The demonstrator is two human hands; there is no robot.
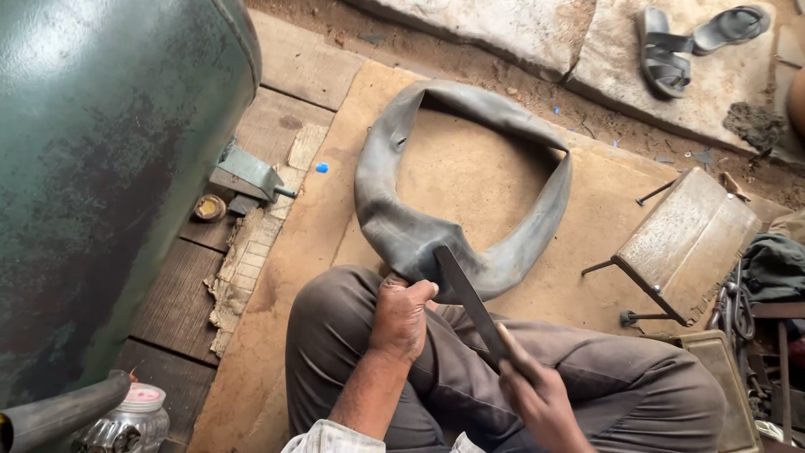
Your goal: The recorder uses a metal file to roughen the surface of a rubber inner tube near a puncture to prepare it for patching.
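the left hand (402, 315) is clenched on the near edge of a grey rubber tube (470, 201), pinning that part down on the person's left knee, where the tube folds over the grey trousers (587, 369). the right hand (541, 394) is closed around the lower end of a flat dark file (470, 298); the file slants up and left from that hand, and its far end lies on the tube just beside the left hand's knuckles. the rest of the tube lies slack in a wide, uneven loop on a tan board (319, 252) on the floor, its far side curling up and folding over itself. to the left stands a big dull green tank (109, 168), with a small metal bracket (247, 172) at its foot and a little round tin (210, 207) close by on dark planks (176, 302). a frayed strip of cloth (247, 252) runs along the board's left edge. at bottom left a clear jar (134, 419) with a pink lid sits beside a black pipe (59, 413). to the right a small low metal stool (683, 243) stands tilted, with tools heaped beyond it, too jumbled to make out. a pair of grey sandals (692, 42) rests on a stone slab (604, 75) at the top right, well apart from the hands.
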